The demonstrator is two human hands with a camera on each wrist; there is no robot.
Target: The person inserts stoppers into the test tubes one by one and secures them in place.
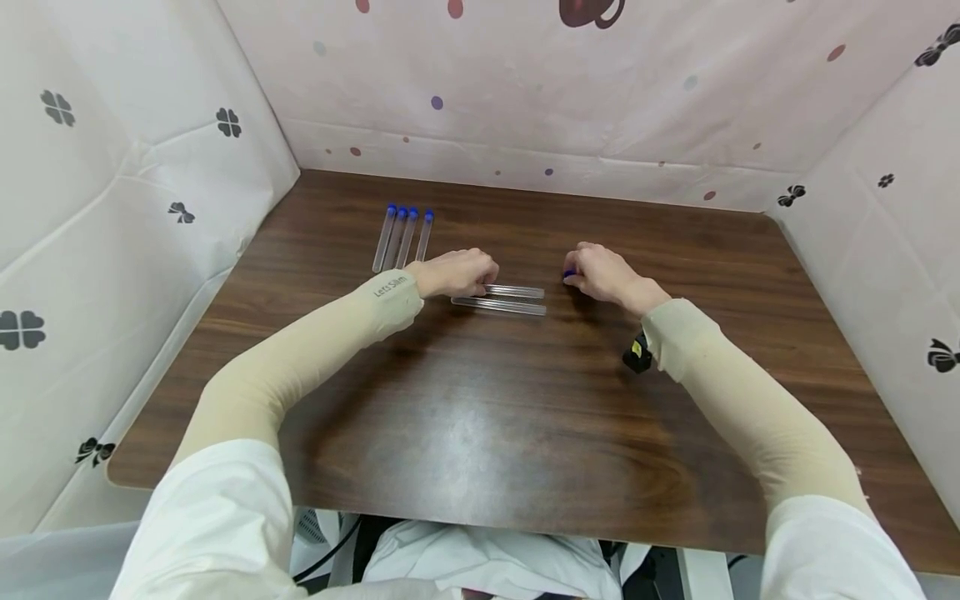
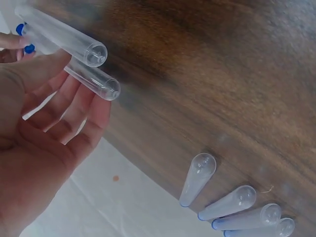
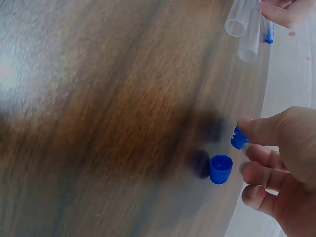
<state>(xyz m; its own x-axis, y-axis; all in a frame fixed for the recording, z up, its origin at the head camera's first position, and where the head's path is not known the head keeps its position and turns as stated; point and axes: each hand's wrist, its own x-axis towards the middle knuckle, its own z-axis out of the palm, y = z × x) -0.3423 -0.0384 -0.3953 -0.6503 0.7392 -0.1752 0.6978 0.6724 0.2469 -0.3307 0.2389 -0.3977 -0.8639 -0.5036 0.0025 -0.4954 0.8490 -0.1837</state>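
My left hand point(image 1: 459, 271) pinches a clear, uncapped test tube point(image 2: 101, 83) between thumb and fingers, low over the table. Alongside it, on the side nearer me, lies a second uncapped test tube point(image 1: 501, 307). Both tubes point their open mouths to the right, towards my right hand point(image 1: 606, 273). That hand pinches a small blue cap point(image 3: 239, 138) between thumb and forefinger. Another blue cap point(image 3: 220, 169) stands on the table just beside its fingers, hollow side up.
Several test tubes with blue caps point(image 1: 396, 237) lie side by side at the back left of the brown wooden table point(image 1: 480, 450), partly behind my left forearm. White patterned sheets point(image 1: 480, 92) wall the table at the back and both sides.
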